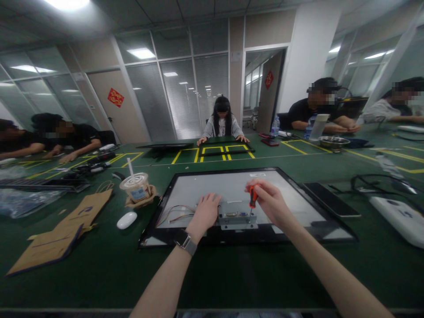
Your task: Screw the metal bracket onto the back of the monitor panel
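A flat display panel with a black frame lies back-side up on the green table before me. On its lower middle sits a metal bracket with a small connector board. My right hand grips a red and black screwdriver, its shaft pointing down at the right end of the bracket. My left hand rests palm down at the bracket's left end, fingers stretched out; whether it presses the bracket or only the panel I cannot tell. Thin loose wires run left of that hand.
Left of the panel are a white mouse, an iced drink cup in a carrier and a brown paper bag. To the right lie a phone-like black slab and a white device. Several people sit around the table.
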A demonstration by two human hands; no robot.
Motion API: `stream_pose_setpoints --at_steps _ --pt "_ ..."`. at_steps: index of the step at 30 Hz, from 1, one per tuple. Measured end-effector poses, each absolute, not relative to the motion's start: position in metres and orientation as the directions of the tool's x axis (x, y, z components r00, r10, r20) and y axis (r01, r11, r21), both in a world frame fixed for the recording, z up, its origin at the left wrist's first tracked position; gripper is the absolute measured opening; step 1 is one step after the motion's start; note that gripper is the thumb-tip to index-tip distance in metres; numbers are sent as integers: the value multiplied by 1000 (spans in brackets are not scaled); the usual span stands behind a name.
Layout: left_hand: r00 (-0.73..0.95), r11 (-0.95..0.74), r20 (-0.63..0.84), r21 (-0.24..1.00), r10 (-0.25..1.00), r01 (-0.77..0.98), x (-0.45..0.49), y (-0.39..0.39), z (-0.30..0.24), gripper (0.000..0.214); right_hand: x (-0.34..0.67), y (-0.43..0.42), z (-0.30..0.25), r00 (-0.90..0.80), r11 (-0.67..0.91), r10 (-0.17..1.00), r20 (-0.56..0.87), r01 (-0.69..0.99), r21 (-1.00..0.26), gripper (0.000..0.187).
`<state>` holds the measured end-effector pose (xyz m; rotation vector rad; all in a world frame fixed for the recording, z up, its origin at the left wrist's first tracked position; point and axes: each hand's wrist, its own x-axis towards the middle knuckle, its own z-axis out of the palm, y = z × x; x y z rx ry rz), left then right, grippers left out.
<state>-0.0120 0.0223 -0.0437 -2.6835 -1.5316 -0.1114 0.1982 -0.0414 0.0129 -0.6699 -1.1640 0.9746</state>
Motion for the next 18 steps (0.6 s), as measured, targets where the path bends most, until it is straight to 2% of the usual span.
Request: stream_pose_setpoints --at_steps 7,18 --pt "514 -516 108 -18 851 857 -14 23 -46 53 203 -36 10 211 470 881 424 -272 -840 28" --pt "507 -508 96 -19 857 861 -13 22 -45 55 198 -38 9 133 432 901 412 -225 -873 28"
